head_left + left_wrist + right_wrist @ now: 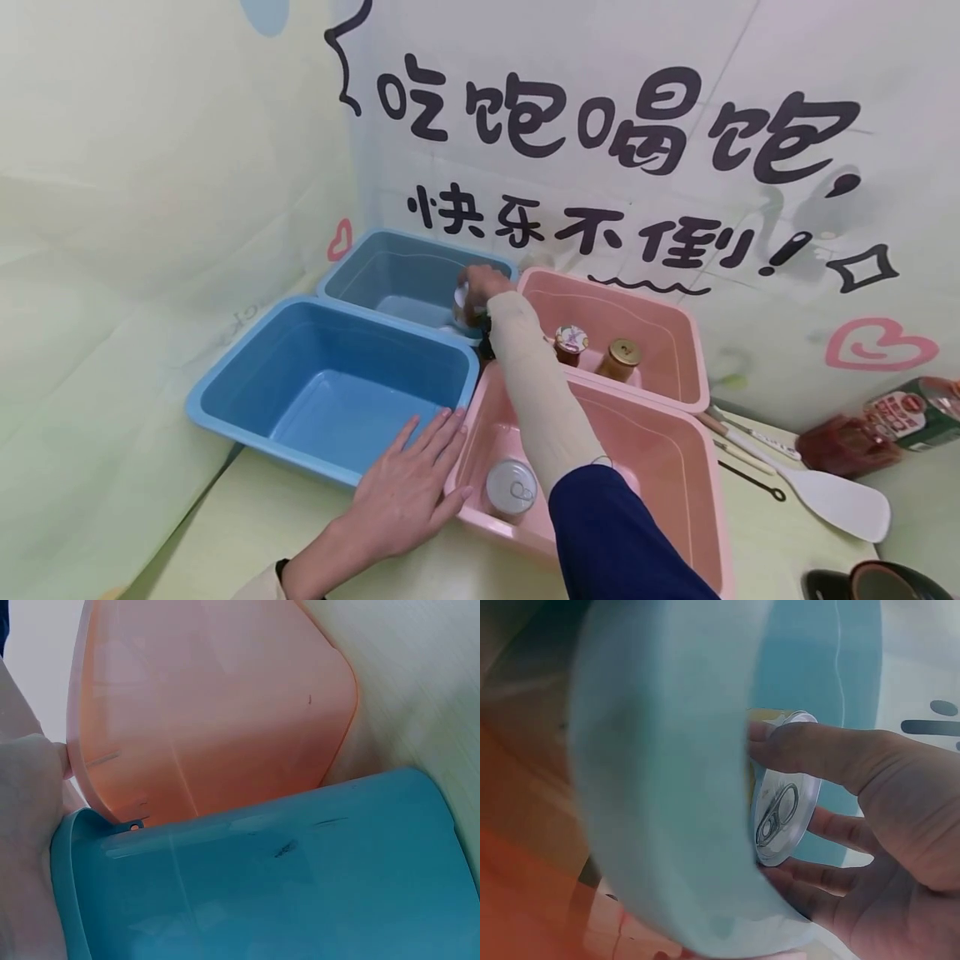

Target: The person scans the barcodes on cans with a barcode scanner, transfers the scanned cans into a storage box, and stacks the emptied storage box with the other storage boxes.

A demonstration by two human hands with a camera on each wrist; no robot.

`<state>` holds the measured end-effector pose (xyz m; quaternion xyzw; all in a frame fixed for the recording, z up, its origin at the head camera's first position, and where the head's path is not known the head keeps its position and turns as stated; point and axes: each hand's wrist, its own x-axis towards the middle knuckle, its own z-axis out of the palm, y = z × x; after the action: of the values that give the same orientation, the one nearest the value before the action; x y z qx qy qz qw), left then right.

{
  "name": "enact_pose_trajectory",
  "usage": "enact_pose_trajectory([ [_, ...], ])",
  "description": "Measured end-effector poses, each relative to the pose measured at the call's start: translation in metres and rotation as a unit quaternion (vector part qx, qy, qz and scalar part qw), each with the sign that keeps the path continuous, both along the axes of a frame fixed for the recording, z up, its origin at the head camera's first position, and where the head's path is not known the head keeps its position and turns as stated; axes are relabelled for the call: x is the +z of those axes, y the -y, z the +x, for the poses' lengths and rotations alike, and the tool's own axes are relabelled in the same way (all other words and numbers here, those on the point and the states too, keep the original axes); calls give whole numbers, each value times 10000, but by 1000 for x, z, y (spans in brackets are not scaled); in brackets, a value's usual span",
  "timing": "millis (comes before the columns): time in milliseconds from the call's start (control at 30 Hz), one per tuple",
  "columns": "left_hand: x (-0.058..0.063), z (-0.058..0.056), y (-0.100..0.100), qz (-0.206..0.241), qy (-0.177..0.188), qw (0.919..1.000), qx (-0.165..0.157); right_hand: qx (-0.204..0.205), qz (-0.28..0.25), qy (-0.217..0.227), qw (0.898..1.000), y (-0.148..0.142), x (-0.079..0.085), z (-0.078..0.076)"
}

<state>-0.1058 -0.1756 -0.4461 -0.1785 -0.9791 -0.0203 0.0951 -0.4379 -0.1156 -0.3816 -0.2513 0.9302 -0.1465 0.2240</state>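
Observation:
My right hand (pixel 486 283) reaches into the far blue bin (pixel 397 267) and grips a can (pixel 786 814) by its sides. The can's silver pull-tab lid faces the palm in the right wrist view, and the bin's rim hides part of its body. My left hand (pixel 408 496) lies flat with spread fingers over the adjoining rims of the near blue bin (pixel 240 392) and the near pink bin (pixel 667 475). Another pull-tab can (pixel 512 486) stands in the near pink bin. The far pink bin (pixel 630 304) holds a jar with a patterned lid (pixel 572 340) and a gold-lidded jar (pixel 621 358).
Right of the pink bins lie a white spatula (pixel 843 500) and other long-handled utensils. Beyond them is a red-filled jar (pixel 847 447) beside a container with a green label (pixel 915 414). A wall sheet (pixel 525 50) with black lettering rises behind the bins.

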Motion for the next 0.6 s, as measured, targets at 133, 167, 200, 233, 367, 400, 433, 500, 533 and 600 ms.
enact_pose_trajectory([
  [133,0,-1,1,12,75,10000,-13,164,185,-126,9996,1,-4,-1],
  [167,1,-1,1,-12,89,10000,-11,198,220,-176,9994,1,-5,-2],
  [200,1,-1,1,-7,104,9999,-16,229,260,-213,9992,2,-6,-2],
  [233,1,-1,1,-21,123,9999,-15,258,294,-249,9989,2,-7,-3],
  [367,1,-1,1,-32,166,9999,-22,291,385,-194,9986,4,-10,-6],
  [400,1,-1,1,-14,157,9999,-22,293,404,-157,9986,4,-11,-7],
  [433,1,-1,1,-12,146,9999,-17,300,418,-134,9986,4,-12,-7],
  [500,0,-1,1,8,99,9999,-18,320,444,-118,9984,4,-13,-9],
  [533,0,0,1,11,83,10000,-16,328,452,-125,9984,4,-14,-9],
  [600,0,-1,1,13,98,10000,-11,337,461,-135,9983,4,-15,-9],
])
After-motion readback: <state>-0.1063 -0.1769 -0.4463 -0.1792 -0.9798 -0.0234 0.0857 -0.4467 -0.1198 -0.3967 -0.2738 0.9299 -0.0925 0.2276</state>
